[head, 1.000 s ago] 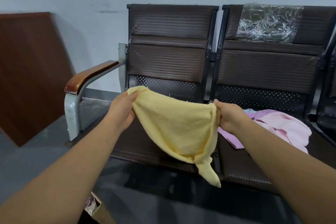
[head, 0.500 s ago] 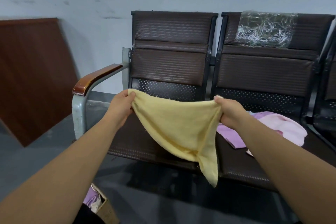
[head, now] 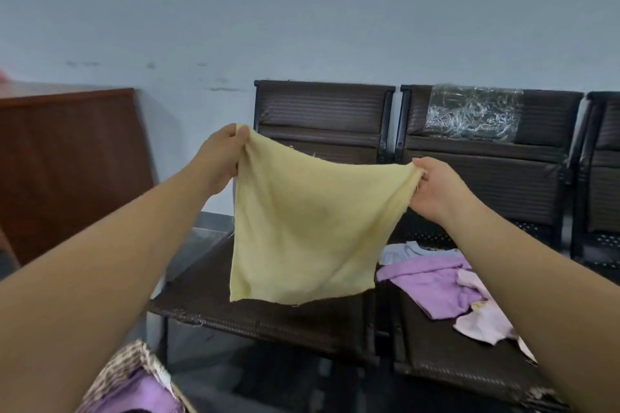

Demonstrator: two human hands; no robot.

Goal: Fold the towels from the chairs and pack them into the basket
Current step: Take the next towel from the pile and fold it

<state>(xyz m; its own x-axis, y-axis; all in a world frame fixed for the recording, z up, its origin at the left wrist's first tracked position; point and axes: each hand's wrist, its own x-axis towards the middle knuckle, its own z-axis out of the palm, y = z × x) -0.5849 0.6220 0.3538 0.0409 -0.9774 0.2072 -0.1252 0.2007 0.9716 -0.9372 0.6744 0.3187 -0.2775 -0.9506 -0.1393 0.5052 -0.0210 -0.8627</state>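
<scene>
On the head camera I see the left hand (head: pixel 219 157) pinching one top corner of the yellow towel (head: pixel 308 228) and the right hand (head: pixel 436 188) pinching the other. The towel hangs spread flat in the air before the left chair (head: pixel 322 111). A purple towel (head: pixel 432 282) and a pale pink towel (head: pixel 483 322) lie crumpled on the next chair (head: pixel 469 365). The basket (head: pixel 131 365) sits lower left, with purple cloth inside.

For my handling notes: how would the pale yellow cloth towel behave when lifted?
Likely floppy: the pale yellow cloth towel sags between left hand and right hand. Probably light: corner pinches alone carry it.
</scene>
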